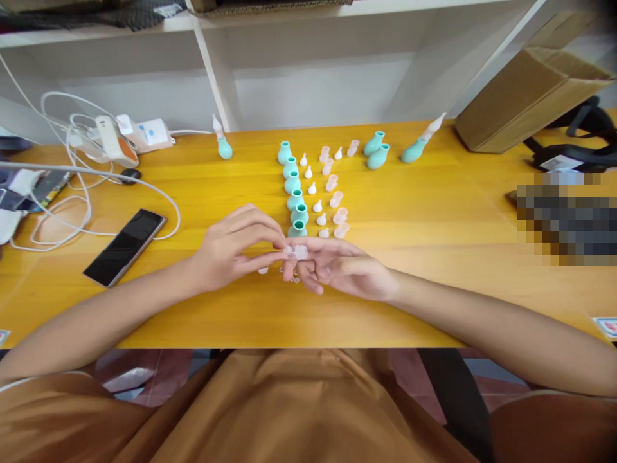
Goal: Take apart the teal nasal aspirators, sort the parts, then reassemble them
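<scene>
- Pinching a small clear cap [299,251] between both hands, just above the near-middle of the yellow table [434,212].
- Cap's long axis runs roughly left-right; which end is the open one is too small to tell.
- Left hand [231,247]: thumb and forefinger closed on the left end of the cap, other fingers curled loosely above.
- Right hand [344,267]: palm turned partly up, thumb and forefinger tips closed on the right end of the cap, remaining fingers spread open and drooping toward the table.
- Fingertips of the two hands nearly touch at the cap.
- Few tiny clear bits [263,271] lie on the table just under the hands.
- Just beyond the hands, a column of teal bulbs [292,185] runs near-to-far, openings up.
- Right of it, a column of white tips [313,188], then a column of pink caps [335,188].
- Far right: two more teal bulbs [376,151] tipped over, and one assembled aspirator [421,143] lying with its tip pointing far-right.
- Far left of the columns, another assembled aspirator [222,141] stands upright.
- Black phone [125,246] lies flat, left, well apart from the hands.
- White cables and chargers [110,138] far left.
- Cardboard box [525,90] far right.
</scene>
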{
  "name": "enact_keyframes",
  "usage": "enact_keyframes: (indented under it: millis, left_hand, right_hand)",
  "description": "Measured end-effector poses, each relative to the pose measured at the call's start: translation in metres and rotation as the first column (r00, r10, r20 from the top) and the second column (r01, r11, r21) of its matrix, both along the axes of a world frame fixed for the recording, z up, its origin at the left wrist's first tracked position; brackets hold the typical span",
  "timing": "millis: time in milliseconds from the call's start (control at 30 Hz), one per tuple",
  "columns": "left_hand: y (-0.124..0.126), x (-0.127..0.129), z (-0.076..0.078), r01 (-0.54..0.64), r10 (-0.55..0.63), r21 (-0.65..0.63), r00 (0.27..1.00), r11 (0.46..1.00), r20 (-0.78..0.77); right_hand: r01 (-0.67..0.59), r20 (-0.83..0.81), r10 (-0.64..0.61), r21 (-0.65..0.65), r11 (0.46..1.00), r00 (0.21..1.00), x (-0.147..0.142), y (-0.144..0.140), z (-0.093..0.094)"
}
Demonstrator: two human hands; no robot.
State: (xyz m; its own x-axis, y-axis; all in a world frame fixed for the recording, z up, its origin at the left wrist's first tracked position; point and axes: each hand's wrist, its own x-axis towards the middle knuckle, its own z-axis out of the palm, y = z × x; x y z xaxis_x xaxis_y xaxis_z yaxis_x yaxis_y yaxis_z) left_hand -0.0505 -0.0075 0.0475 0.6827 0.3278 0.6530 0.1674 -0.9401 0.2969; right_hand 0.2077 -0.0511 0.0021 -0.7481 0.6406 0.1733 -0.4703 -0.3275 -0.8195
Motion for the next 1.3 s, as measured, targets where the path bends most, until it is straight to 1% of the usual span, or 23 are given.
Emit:
enact_keyframes:
  millis: [67,167,233,333,500,633,800,900,933,1000,1033,1067,1100,1133,1167,1200,1233,1300]
  left_hand:
    - [0.0,0.0,0.0,-0.024,0.024,-0.003,1.0,1.0,0.013]
    - [0.001,0.0,-0.001,-0.008,0.006,0.044,1.0,0.999,0.026]
    - [0.001,0.0,0.0,-0.002,0.0,0.053,1.0,0.999,0.021]
    - [0.001,0.0,0.001,-0.009,0.009,0.038,1.0,0.999,0.002]
    - [0.001,0.0,0.0,0.034,-0.033,0.089,0.999,0.995,-0.011]
    - [0.002,-0.001,-0.002,0.019,-0.015,0.089,0.999,0.996,-0.042]
    - [0.002,0.0,-0.002,0.045,-0.036,0.132,0.997,0.99,-0.071]
    - [-0.001,0.001,0.001,0.03,-0.025,0.095,0.998,0.995,-0.058]
    - [-0.002,0.0,0.003,0.01,-0.007,0.075,0.999,0.997,-0.04]
    - [-0.004,-0.001,0.009,-0.066,0.066,0.02,0.998,0.998,-0.011]
    - [-0.004,-0.003,0.013,-0.112,0.111,-0.024,0.993,0.993,-0.038]
    - [-0.003,-0.005,0.016,-0.155,0.146,-0.078,0.983,0.985,-0.111]
    - [-0.002,-0.007,0.018,-0.195,0.16,-0.14,0.961,0.971,-0.228]
    - [0.0,-0.009,0.019,-0.229,0.143,-0.201,0.919,0.952,-0.368]
    - [0.002,-0.011,0.02,-0.258,0.101,-0.253,0.859,0.932,-0.501]
    - [0.004,-0.014,0.018,-0.276,0.049,-0.293,0.8,0.915,-0.598]
    - [0.006,-0.016,0.016,-0.277,-0.004,-0.326,0.757,0.904,-0.654]
    - [0.01,-0.02,0.01,-0.241,-0.107,-0.391,0.72,0.888,-0.686]
  right_hand:
    - [0.002,-0.004,-0.002,-0.004,1.0,1.0,0.0,0.0,0.001]
    - [-0.002,-0.001,0.002,0.0,1.0,1.0,0.001,0.001,0.002]
    - [-0.003,-0.002,0.003,0.008,1.0,1.0,0.0,0.001,0.001]
    - [-0.005,-0.008,0.005,0.015,1.0,1.0,0.0,0.001,0.0]
    - [-0.002,0.004,0.002,0.028,1.0,1.0,0.0,0.001,-0.003]
    - [-0.002,0.018,0.001,0.05,0.999,1.0,-0.001,0.0,-0.004]
    - [0.003,0.027,-0.005,0.06,0.998,1.0,-0.001,-0.002,-0.002]
    - [0.016,0.038,-0.018,0.047,0.999,0.999,0.0,-0.001,0.0]
    - [0.03,0.042,-0.032,0.039,0.999,0.999,0.001,0.0,0.001]
    - [0.076,0.063,-0.077,0.017,0.997,0.995,0.002,0.002,0.003]
    - [0.11,0.079,-0.11,0.008,0.994,0.991,0.003,0.003,0.004]
    - [0.148,0.097,-0.147,0.0,0.989,0.984,0.003,0.004,0.005]
    - [0.184,0.113,-0.182,-0.006,0.983,0.977,0.003,0.006,0.006]
    - [0.212,0.124,-0.209,-0.011,0.977,0.97,0.003,0.007,0.006]
    - [0.228,0.129,-0.224,-0.014,0.974,0.966,0.002,0.008,0.006]
    - [0.233,0.13,-0.229,-0.018,0.972,0.965,0.002,0.008,0.005]
    - [0.23,0.127,-0.225,-0.02,0.973,0.966,0.002,0.009,0.005]
    - [0.213,0.119,-0.211,-0.008,0.977,0.97,0.001,0.009,0.003]
